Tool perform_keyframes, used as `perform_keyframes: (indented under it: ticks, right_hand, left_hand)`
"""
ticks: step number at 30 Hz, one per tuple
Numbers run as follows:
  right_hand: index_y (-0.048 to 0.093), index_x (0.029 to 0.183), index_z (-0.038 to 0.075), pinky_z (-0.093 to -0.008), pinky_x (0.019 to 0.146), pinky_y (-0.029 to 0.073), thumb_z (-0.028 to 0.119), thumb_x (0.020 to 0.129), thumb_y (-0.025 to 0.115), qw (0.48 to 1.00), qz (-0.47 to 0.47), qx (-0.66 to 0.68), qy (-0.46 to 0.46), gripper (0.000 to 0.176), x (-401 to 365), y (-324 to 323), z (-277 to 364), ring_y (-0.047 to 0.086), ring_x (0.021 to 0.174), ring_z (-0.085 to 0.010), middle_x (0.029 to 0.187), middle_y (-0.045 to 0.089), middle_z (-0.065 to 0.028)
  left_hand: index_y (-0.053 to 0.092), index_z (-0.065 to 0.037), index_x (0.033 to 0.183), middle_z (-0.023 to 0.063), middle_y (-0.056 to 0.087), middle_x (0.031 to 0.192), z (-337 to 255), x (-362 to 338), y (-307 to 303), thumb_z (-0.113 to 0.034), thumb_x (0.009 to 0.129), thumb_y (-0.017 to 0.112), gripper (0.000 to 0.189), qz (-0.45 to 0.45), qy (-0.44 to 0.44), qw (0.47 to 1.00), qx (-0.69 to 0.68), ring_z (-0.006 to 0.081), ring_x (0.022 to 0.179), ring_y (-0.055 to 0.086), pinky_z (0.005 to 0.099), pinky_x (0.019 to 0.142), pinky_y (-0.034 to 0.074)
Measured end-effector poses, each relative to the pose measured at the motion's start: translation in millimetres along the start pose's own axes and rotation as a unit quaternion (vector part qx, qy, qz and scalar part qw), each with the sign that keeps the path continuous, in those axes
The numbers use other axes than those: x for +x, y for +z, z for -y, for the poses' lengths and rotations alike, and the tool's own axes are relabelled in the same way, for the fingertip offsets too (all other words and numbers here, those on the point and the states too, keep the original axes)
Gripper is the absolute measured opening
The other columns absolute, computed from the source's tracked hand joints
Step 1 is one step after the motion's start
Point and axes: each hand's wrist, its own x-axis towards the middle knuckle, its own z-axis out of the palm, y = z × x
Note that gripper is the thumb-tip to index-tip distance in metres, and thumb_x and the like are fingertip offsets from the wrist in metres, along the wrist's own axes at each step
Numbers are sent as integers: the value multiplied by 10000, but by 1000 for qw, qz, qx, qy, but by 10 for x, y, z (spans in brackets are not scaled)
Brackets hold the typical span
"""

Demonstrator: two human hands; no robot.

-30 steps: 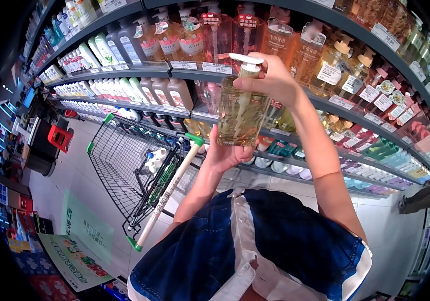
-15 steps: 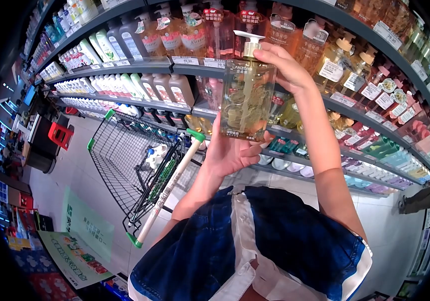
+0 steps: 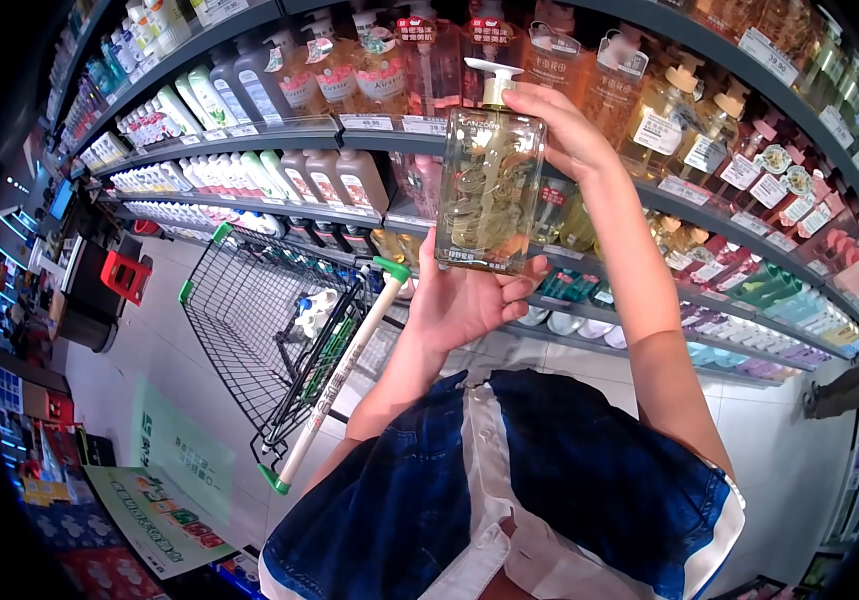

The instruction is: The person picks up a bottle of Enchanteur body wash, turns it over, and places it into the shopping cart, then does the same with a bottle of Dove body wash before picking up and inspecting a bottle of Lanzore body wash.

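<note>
Pump bottle held upright before the shelves: our right hand is clasped about its neck, just under the white pump, while our left hand lies spread beneath its base, fingertips touching the bottom edge. The clear container is nearly full of amber liquid (pale curled shapes hang in it). Behind it, shelf bottles crowd the shelf fronts. To our left, the wire cart holds white packs at its far end.
</note>
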Motion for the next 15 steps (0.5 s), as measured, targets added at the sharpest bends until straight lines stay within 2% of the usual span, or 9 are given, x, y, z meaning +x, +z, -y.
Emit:
perform_keyframes:
  ticks: [4,7,10,13,15]
  right_hand:
    - [577,1101,20,-297,693,560,322,857,679,1000,-5,13,5,402,-27,27,32,632,851,-89,973,636,-40]
    - [587,1146,29,-313,805,514,315,835,704,999,15,32,17,438,23,-56,-14,627,929,-140,1024,648,-62]
    - [585,1104,31,-278,703,554,308,849,692,1000,8,23,13,391,-43,2,50,638,857,-91,975,644,-37]
    - [589,1104,39,-273,697,553,304,846,694,998,54,16,15,385,-37,-40,64,639,850,-88,976,650,-33]
    - [591,1108,45,-275,699,554,306,843,697,999,48,13,18,387,-43,-48,67,639,846,-85,979,655,-30]
  left_hand:
    - [448,-83,1325,150,523,1163,22,-16,6,-752,821,363,842,-7,4,1000,-9,209,882,469,354,768,401]
    - [445,-89,1324,138,516,1152,43,-29,69,-742,825,373,825,-20,6,1000,-22,210,884,469,357,777,403]
    - [442,-92,1327,137,517,1160,57,-25,41,-732,828,386,814,-13,8,1000,-28,211,883,471,362,788,405]
    - [440,-92,1330,135,518,1162,64,-16,-10,-727,827,396,811,11,8,1000,-22,210,883,473,365,794,406]
    - [438,-94,1334,135,518,1163,71,-16,-28,-728,827,397,813,18,6,999,-26,210,883,474,367,796,406]
